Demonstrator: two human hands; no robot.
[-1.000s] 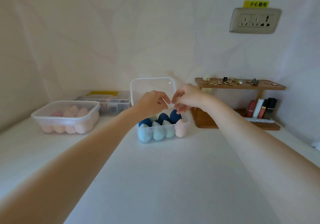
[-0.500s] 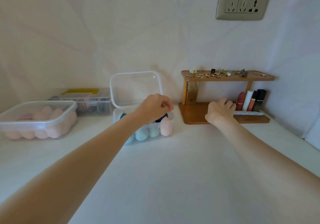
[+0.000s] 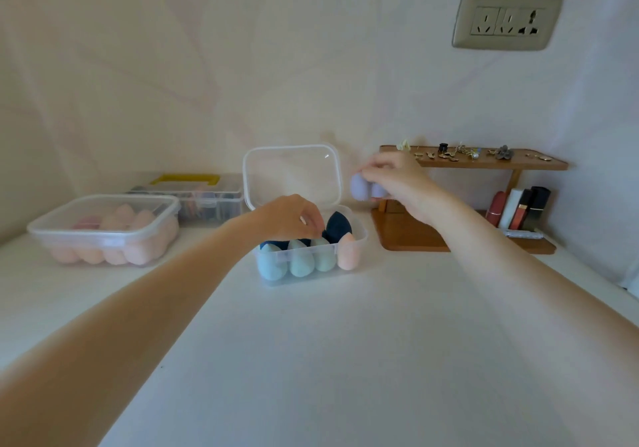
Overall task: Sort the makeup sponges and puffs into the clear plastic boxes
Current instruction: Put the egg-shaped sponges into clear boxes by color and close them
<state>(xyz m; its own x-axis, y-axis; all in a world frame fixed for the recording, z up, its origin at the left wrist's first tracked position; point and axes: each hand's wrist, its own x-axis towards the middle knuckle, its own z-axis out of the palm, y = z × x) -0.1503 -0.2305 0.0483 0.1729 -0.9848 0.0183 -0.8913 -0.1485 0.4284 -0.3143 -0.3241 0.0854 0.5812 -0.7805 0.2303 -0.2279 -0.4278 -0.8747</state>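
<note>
A white table [image 3: 345, 360] meets a pale wall. The left hand [image 3: 290, 216] pinches into the open clear box [image 3: 311, 256] of sponges; right of it, the right hand [image 3: 397, 178] grasps 2 lilac sponges [image 3: 363, 189] before a wooden shelf [image 3: 484, 161].

Open box [image 3: 340, 251] and lid [image 3: 292, 175]: clear, glossy plastic. Sponges [image 3: 299, 261]: matt, soft-looking foam. Closed box [image 3: 103, 230] at the table's left edge: same clear plastic, slightly cloudy. Shelf [image 3: 491, 163]: smooth brown wood. Table [image 3: 345, 360]: matt white. Socket [image 3: 506, 21]: satin metallic-looking plate.
</note>
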